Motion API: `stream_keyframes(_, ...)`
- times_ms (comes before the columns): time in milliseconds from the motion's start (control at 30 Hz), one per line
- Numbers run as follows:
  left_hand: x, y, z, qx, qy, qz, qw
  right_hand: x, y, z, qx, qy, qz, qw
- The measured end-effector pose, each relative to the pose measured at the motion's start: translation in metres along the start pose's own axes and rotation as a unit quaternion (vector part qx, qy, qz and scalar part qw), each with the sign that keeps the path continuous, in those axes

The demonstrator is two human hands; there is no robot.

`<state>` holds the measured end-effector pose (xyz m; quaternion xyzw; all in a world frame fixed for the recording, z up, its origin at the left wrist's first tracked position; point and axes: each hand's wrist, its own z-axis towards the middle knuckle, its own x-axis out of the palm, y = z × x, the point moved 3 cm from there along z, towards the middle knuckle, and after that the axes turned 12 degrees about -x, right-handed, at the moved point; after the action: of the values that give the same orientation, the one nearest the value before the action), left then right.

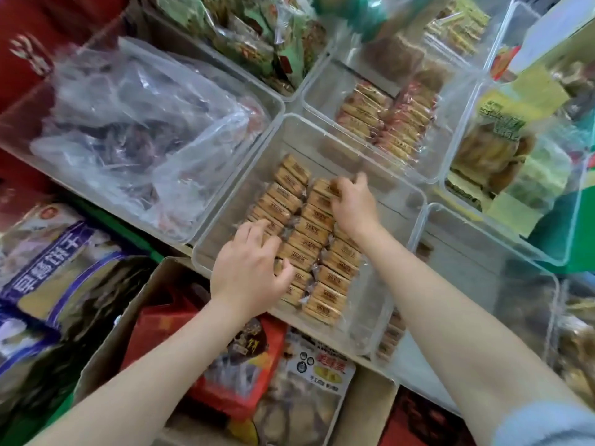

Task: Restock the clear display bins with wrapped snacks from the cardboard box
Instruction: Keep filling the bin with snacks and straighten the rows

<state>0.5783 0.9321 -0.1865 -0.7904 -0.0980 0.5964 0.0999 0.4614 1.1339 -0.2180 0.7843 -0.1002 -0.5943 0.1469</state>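
Nearest the camera, cardboard box (106, 342) holding red and printed snack bags. Just beyond, clear bin (402, 201) with rows of tan wrapped snacks (309, 243). Left hand (249, 272), grip curled onto near-left packets; right hand (352, 204), grip pinching a far-row packet. Farther off, neighbouring bins of other snacks.
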Motion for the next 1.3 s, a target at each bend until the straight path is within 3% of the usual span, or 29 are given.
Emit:
stream_keyframes(100, 0.002, 0.0, 0.001, 0.001, -0.01, -0.004, 1.0, 0.005, 0.003, -0.004, -0.024, -0.018, 0.048, 0.998)
stream_keyframes(333, 0.0, 0.0, -0.002, 0.005, 0.002, 0.003, 1.0, -0.011, 0.012, -0.042, -0.059, 0.066, -0.092, 0.992)
stream_keyframes(533, -0.005, -0.003, -0.011, 0.019, 0.067, 0.022, 0.997, -0.069, 0.019, -0.163, -0.078, 0.041, 0.069, 0.994)
stream_keyframes(700, -0.025, -0.074, -0.093, 0.14, 0.099, -0.045, 0.984, -0.129, -0.018, -0.313, -0.063, -0.125, 0.08, 0.987)
stream_keyframes(867, -0.017, -0.183, -0.21, 0.311, 0.181, -0.084, 0.929, -0.188, -0.084, -0.473, 0.066, -0.327, 0.074, 0.94)
stream_keyframes(967, 0.004, -0.244, -0.271, 0.377, 0.212, -0.098, 0.896, -0.201, -0.127, -0.556, 0.137, -0.387, 0.075, 0.909)
stream_keyframes(1133, 0.04, -0.322, -0.347, 0.434, 0.227, -0.152, 0.858, -0.168, -0.206, -0.636, 0.261, -0.319, 0.079, 0.908)
stream_keyframes(1300, 0.073, -0.361, -0.385, 0.442, 0.218, -0.122, 0.861, -0.111, -0.275, -0.657, 0.304, -0.165, 0.076, 0.935)
